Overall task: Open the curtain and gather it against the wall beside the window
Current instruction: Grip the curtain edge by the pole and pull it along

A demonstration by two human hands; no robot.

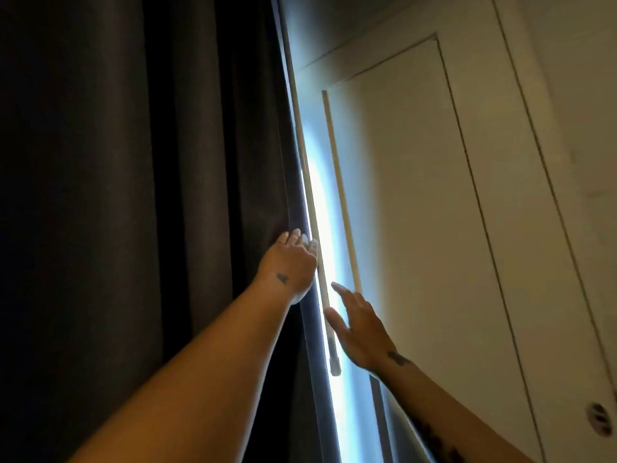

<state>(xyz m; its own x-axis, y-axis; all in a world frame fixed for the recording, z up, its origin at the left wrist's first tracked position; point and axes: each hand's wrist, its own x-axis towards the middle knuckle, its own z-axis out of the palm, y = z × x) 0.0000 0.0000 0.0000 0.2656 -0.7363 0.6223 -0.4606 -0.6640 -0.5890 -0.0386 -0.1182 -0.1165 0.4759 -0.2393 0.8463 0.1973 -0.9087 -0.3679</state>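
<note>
A dark grey-brown curtain (133,195) fills the left half of the view in heavy folds. Along its right edge runs a narrow bright strip of window light (317,202). My left hand (293,262) is raised at that edge, fingers curled around the fabric. My right hand (359,325) is lower and to the right, open with fingers spread, its thumb close to a pale draw rod (325,295) that hangs in the gap. The rod's capped tip (335,365) hangs free below my palm.
A second pale rod (340,195) hangs just right of the first, against the wall. Cream panelled cabinet doors (450,212) cover the right side, with a round fitting (599,419) at the lower right. The window itself is hidden behind the curtain.
</note>
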